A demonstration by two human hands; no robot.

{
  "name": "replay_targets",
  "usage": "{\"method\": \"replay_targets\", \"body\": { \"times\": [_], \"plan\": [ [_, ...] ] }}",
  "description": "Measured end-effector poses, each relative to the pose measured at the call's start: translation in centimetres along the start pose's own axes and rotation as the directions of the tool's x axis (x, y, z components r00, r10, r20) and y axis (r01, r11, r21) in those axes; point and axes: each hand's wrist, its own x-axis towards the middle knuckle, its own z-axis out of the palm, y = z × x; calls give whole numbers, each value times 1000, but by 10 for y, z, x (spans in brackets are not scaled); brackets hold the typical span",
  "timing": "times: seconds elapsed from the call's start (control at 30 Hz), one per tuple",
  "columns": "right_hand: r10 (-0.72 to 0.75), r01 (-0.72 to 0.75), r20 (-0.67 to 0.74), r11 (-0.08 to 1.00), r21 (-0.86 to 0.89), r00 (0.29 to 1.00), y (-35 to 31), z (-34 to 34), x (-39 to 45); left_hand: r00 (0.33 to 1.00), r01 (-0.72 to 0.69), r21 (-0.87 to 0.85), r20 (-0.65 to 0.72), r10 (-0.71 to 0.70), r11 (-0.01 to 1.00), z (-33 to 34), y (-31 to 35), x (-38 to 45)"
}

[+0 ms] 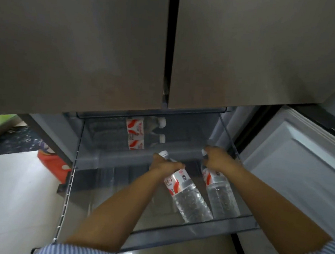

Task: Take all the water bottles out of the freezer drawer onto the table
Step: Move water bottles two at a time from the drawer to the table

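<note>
The freezer drawer (174, 230) is pulled out below the closed fridge doors. My left hand (164, 164) grips the neck of a clear water bottle (189, 196) with a red and white label, tilted up over the drawer. My right hand (219, 160) grips the neck of a second bottle (220, 197) next to the drawer's right wall. Two more bottles lie on their sides at the drawer's back, one (140, 126) above the other (141, 141), white caps pointing right.
Closed grey fridge doors (78, 49) fill the upper view. The open lower freezer door (291, 166) stands at the right. At the left lie pale floor (17, 195), a dark patterned mat (19, 138) and a red object (55, 165) beside the fridge.
</note>
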Motion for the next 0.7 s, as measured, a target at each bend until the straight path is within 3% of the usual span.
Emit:
{"method": "replay_targets", "body": {
  "times": [0.1, 0.27, 0.37, 0.5, 0.6, 0.7],
  "plan": [
    [70, -71, -27, 995, -66, 997, -10, 5, 13, 995, -11, -87, -102, 2, 996, -26, -5, 6],
    [160, -165, -45, 972, -166, 986, -17, 10, 31, 998, 53, 76, -24, -51, 996, -46, -12, 8],
    [151, -153, -29, 987, -48, 988, -17, 9, 34, 997, 32, 115, 63, -39, 993, -52, -9, 6],
    [38, -34, -60, 997, 72, 997, -26, -7, 20, 988, -117, 216, 125, 92, 969, -61, -3, -10],
    [-112, 112, 4, 993, -18, 994, -42, -28, -1, 967, -248, 246, 127, 223, 937, -73, -4, -27],
    [-285, 288, 43, 952, -100, 958, -61, -43, -33, 935, -350, 291, 43, 353, 891, -80, 3, -52]
  ]
}}
